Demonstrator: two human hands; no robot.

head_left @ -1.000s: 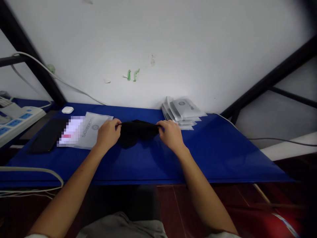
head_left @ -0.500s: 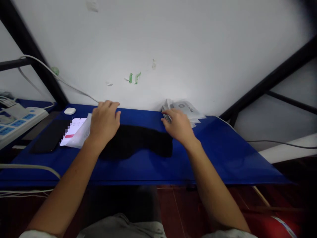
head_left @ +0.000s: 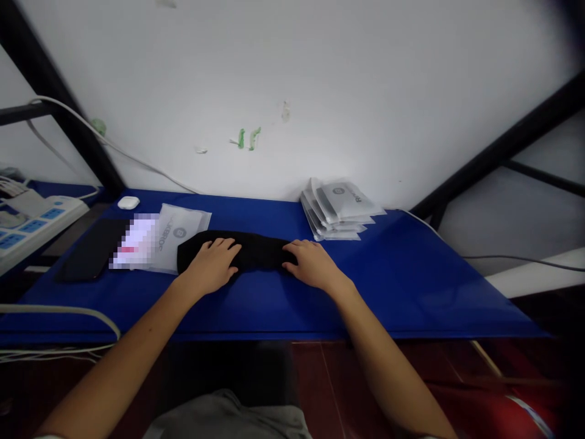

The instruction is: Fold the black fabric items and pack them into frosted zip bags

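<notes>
From my remote seat I see both hands lying flat on a folded black cloth point(head_left: 258, 249) that stretches left to right across the middle of the blue table mat point(head_left: 411, 280). My left hand point(head_left: 214, 267) rests palm down on the cloth's left half, fingers spread and loose, gripping nothing. My right hand point(head_left: 311, 266) presses its right end the same way, palm down and fingers extended rather than curled. The cloth's left end meets the edge of a white plastic pouch point(head_left: 185, 227) lying flat on the mat; I cannot tell whether it overlaps it. A stack of similar white pouches point(head_left: 340, 207) sits against the wall, behind and to the right of my right hand, clear of the cloth. Farther left lie a flat black device point(head_left: 89, 256), a small white earbud case point(head_left: 128, 202) and, off the mat, a white power strip point(head_left: 34, 222).
</notes>
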